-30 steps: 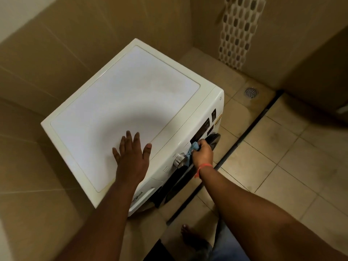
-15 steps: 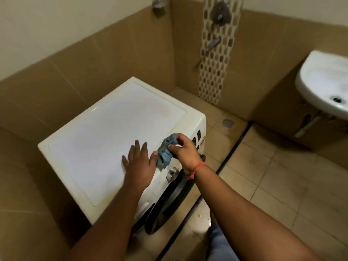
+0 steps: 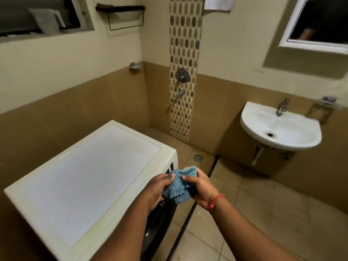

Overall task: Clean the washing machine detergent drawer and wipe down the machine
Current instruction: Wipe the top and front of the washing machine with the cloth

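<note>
- Both hands meet in front of the washing machine (image 3: 90,178), above its front upper edge, with a blue cloth (image 3: 178,185) bunched between them.
- Left hand (image 3: 156,191): fingers curled round the left side of the cloth, thumb on top; grip closed on the fabric.
- Right hand (image 3: 200,189): fingers wrapped round the right side of the cloth, thumb pressed onto it; grip likewise closed. A red thread band (image 3: 216,201) sits on this wrist.
- A scalloped corner of the cloth hangs below the hands, clear of the machine.
- Machine: white, flat top bare and faintly smudged; it stands in the corner against the brown-tiled wall. Dark round door (image 3: 160,221) visible below the left forearm; whether ajar or closed, cannot tell.
- Control panel mostly hidden behind the hands; only a few dark buttons (image 3: 171,166) show at the right end. Detergent drawer hidden behind the left arm.
- White wash basin (image 3: 278,127) with a metal tap (image 3: 281,107) on the right wall, well apart from the machine.
- Mosaic tile strip (image 3: 184,72) on the far wall carries a shower mixer (image 3: 181,74) and spout.
- Floor drain (image 3: 198,157) in the beige tiled floor, just beyond the machine's far front corner.
</note>
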Tool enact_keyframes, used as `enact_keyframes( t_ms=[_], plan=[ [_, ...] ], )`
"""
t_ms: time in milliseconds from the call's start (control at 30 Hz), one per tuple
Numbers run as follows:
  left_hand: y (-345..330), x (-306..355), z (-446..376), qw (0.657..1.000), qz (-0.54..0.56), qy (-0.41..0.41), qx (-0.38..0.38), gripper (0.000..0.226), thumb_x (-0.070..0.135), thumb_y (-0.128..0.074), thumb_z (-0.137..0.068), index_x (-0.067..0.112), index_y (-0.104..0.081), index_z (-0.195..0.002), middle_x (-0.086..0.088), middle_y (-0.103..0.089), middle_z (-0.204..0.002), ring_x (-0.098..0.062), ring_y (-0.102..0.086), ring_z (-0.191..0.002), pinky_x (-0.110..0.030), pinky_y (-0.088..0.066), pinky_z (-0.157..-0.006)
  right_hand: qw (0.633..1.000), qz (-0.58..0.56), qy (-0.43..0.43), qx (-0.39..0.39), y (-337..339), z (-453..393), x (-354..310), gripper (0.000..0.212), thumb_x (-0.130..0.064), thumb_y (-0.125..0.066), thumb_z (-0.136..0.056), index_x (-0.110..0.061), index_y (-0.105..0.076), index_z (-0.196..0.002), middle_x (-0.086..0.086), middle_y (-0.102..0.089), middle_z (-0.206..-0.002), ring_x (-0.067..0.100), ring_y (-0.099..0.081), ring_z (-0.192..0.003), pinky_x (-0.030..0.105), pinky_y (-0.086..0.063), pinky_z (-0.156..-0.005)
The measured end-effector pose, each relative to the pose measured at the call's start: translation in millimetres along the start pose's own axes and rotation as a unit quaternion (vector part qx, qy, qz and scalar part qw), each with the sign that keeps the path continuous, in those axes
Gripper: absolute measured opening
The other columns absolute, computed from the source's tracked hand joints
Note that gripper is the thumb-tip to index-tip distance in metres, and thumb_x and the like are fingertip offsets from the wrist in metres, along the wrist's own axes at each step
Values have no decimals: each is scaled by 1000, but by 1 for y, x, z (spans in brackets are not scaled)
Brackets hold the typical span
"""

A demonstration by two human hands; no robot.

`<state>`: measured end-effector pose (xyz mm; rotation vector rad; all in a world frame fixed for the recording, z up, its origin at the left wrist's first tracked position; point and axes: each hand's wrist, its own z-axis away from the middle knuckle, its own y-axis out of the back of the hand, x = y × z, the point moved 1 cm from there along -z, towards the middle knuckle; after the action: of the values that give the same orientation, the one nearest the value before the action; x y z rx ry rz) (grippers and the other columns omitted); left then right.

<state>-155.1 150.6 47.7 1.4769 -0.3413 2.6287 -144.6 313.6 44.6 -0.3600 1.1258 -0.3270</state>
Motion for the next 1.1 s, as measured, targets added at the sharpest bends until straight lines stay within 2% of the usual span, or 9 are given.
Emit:
enact_keyframes(
  t_ms=[167,267,333,433,600,700,800,900,1100],
  plan=[
    [-32,12,-13,998,-40,-36,42,14,22,-69,-92,10,-62,-93,-14,-73,-95,-25,-70,-85,-42,-56,-81,999,31,23,28,30,6,-36,33,12,-39,-81,-4,-58,-102,21,-64,-92,35,-63,-84,44,-54,-73],
    [-64,23,-26,992,-88,-75,55,17,20,-71,-90,13,-57,-83,-7,-69,-80,-17,-64,-68,-28,-52,-59,991,112,39,59,62,7,-60,29,9,-41,-82,0,-60,-101,20,-67,-90,34,-66,-84,49,-56,-75],
    [-95,29,-38,988,-111,-94,61,22,18,-72,-88,17,-53,-78,-3,-62,-71,-15,-56,-63,-24,-44,-53,976,186,67,92,93,6,-75,24,8,-50,-84,-4,-61,-101,18,-70,-93,30,-68,-85,50,-57,-80],
    [-155,33,-62,983,-133,-105,64,25,22,-74,-85,19,-51,-79,-2,-62,-73,-19,-58,-71,-31,-46,-64,951,255,97,143,154,9,-105,25,4,-63,-83,-13,-60,-102,8,-66,-85,20,-65,-78,42,-58,-79],
    [-263,43,-107,992,-24,-96,82,17,11,-69,-91,16,-54,-97,-4,-67,-91,-18,-65,-77,-30,-53,-61,958,193,109,182,254,13,-161,36,16,-50,-80,-10,-56,-105,6,-62,-78,23,-62,-74,42,-53,-70],
    [-322,47,-131,990,39,-91,97,24,0,-65,-90,14,-54,-107,-11,-66,-102,-24,-65,-86,-39,-55,-76,959,197,97,177,303,18,-181,43,16,-43,-74,-13,-55,-103,7,-59,-81,25,-58,-78,41,-51,-70],
    [-373,52,-150,992,10,-90,83,34,-8,-62,-87,13,-54,-111,-14,-64,-109,-25,-63,-90,-45,-53,-88,954,188,92,212,347,26,-208,38,11,-44,-78,-15,-54,-103,5,-61,-85,20,-62,-74,37,-55,-61],
    [-418,58,-177,992,-33,-100,63,37,-11,-61,-84,17,-55,-108,-13,-66,-113,-23,-64,-90,-39,-53,-82,944,200,97,243,388,29,-234,33,6,-45,-83,-17,-55,-104,4,-64,-91,20,-67,-76,31,-56,-49],
    [-493,74,-238,985,-109,-131,-20,39,-9,-65,-85,18,-52,-110,-11,-65,-114,-20,-65,-95,-30,-55,-76,924,149,121,331,464,12,-266,34,12,-46,-81,-14,-59,-99,9,-65,-87,23,-68,-80,37,-58,-56]
  ],
)
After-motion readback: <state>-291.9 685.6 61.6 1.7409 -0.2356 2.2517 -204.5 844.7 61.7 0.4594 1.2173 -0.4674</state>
